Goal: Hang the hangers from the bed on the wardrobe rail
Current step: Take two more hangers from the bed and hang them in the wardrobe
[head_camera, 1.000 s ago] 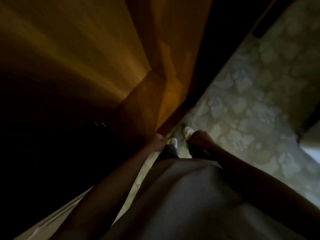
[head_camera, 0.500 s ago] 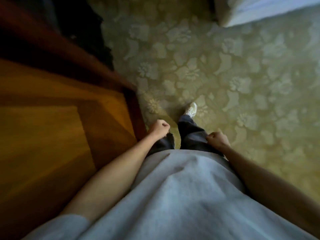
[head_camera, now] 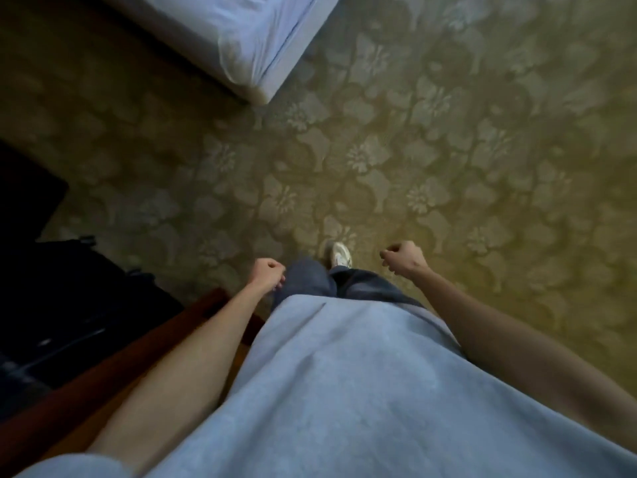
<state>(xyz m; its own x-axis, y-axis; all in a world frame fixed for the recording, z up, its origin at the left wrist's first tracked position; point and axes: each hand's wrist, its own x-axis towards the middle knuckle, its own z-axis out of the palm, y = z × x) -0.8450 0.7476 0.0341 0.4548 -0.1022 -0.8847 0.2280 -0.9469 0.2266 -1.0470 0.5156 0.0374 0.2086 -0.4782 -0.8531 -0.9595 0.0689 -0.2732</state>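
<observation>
No hangers show; only the bed (head_camera: 241,39) corner is in view, across the patterned carpet (head_camera: 448,150). Hangers should be light and stiff (best taken by the hook or neck). Left hand (head_camera: 265,274) and right hand (head_camera: 403,258) each have a loosely curled grip, holding nothing.

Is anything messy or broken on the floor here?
Nothing stands out. The flowery carpet looks bare, with nothing spilled on it. The bed corner is tidy. Both the left hand and right hand are curled and carry nothing.
</observation>
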